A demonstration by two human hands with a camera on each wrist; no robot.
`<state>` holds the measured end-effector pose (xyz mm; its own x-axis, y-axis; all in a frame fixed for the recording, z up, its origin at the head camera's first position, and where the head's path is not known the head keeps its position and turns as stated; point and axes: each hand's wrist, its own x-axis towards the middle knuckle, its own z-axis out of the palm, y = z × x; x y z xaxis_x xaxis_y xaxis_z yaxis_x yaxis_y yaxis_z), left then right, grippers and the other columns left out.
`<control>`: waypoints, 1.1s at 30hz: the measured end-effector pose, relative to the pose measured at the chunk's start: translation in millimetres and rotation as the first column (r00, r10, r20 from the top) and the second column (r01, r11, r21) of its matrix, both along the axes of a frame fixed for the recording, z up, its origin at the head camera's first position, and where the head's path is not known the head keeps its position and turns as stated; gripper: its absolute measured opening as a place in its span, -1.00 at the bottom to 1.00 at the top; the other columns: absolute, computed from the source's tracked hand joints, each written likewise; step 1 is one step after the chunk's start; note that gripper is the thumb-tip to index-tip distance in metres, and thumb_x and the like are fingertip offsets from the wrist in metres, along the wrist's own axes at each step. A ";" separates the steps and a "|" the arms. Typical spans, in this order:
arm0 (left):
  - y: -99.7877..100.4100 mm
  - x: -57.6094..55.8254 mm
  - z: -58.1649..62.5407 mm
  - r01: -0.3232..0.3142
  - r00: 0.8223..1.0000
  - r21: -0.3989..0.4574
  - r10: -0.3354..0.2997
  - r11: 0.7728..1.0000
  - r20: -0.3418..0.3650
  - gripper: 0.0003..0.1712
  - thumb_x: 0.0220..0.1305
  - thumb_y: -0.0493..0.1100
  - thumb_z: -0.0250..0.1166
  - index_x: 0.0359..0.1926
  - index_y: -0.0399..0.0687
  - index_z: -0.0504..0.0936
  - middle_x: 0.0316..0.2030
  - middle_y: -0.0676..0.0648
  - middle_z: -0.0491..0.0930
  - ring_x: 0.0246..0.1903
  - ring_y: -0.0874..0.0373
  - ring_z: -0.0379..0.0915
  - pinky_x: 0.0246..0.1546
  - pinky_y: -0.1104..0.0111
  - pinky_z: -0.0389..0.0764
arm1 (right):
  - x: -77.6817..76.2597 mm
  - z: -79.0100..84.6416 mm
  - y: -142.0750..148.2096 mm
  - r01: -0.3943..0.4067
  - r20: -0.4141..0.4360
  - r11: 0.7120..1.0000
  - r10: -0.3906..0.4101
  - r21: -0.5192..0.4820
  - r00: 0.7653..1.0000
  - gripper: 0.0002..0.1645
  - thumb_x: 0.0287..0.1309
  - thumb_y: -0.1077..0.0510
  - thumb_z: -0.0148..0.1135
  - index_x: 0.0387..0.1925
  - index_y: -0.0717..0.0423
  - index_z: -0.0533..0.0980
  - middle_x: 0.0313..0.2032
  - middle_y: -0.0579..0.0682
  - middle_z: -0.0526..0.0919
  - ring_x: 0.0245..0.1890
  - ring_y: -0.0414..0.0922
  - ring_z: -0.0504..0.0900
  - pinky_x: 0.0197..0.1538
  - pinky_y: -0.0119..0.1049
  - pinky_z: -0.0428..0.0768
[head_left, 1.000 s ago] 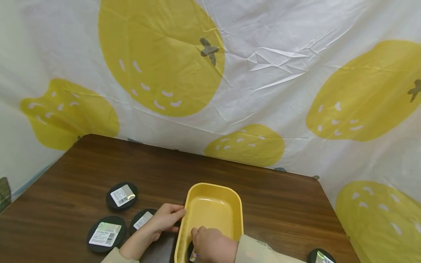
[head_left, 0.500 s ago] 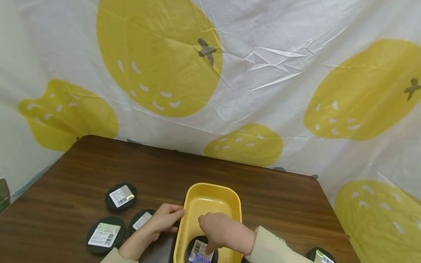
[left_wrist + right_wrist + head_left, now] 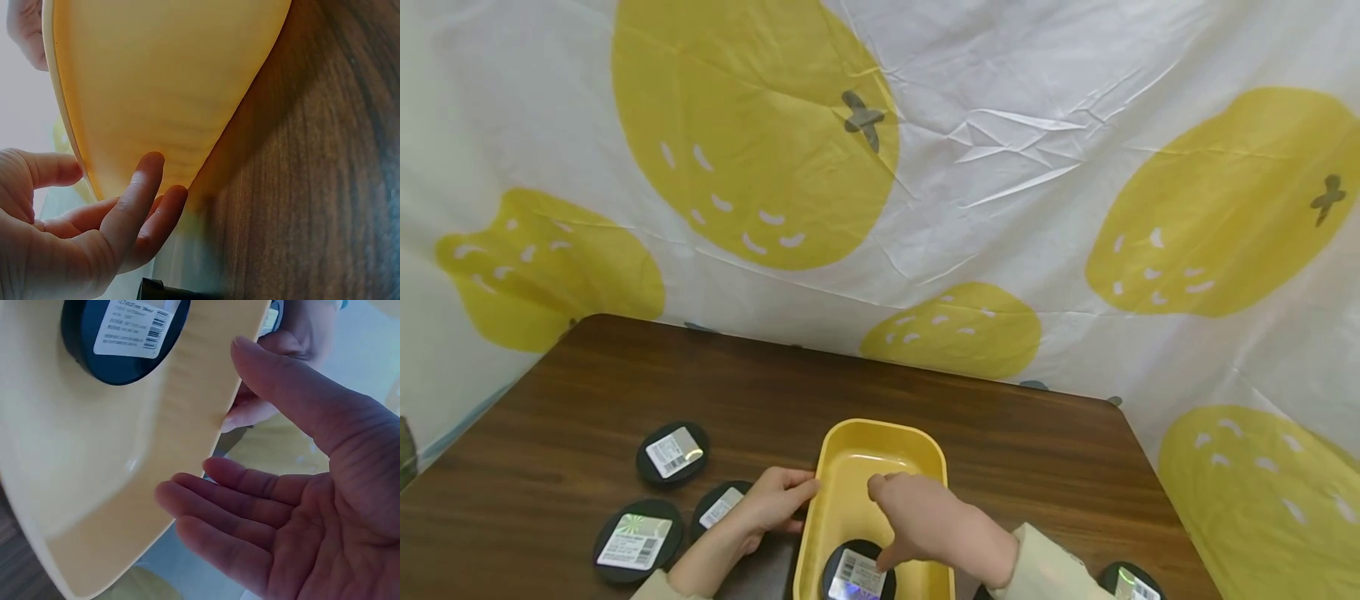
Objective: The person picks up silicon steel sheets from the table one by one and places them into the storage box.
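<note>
A deep yellow rectangular tray (image 3: 847,500) stands on the table in the head view. My left hand (image 3: 775,502) holds its left side, thumb at the rim and fingers against the outer wall, as the left wrist view also shows on the tray wall (image 3: 169,81). Inside the near end lies a flat, round black container (image 3: 857,575) with a white barcode label facing up. Above the tray is my right hand (image 3: 928,518), fingers extended and thumb apart. In the right wrist view nothing lies in the palm, and the black container (image 3: 128,337) sits apart from the fingers.
Left of the tray, similar labelled black discs lie on the brown wooden table (image 3: 745,379): a far one (image 3: 672,454), a near one (image 3: 638,542) and one (image 3: 718,505) partly behind my left hand. Another disc (image 3: 1131,583) lies right. A lemon-print cloth (image 3: 970,208) hangs behind.
My right hand has let go of the black container at the tray's near end and risen away to the right, its fingers spreading. The left hand has kept its place on the tray.
</note>
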<state>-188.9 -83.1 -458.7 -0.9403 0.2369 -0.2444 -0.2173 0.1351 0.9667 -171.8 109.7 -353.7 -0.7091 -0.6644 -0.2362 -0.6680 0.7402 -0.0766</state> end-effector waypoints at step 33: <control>-0.1 1.8 1.5 0.007 1.000 0.000 -0.007 1.000 -0.007 -0.56 0.34 -0.24 0.04 0.08 -0.57 0.43 -0.18 -0.27 0.60 -0.25 0.09 0.56 -0.38 0.28 0.65 | -2.7 -11.9 77.3 -0.126 -0.125 0.831 0.069 -0.542 0.990 -0.36 -0.26 0.14 0.55 -0.09 0.34 0.53 -0.19 0.10 0.66 -0.20 -0.07 0.63 -0.17 -0.32 0.62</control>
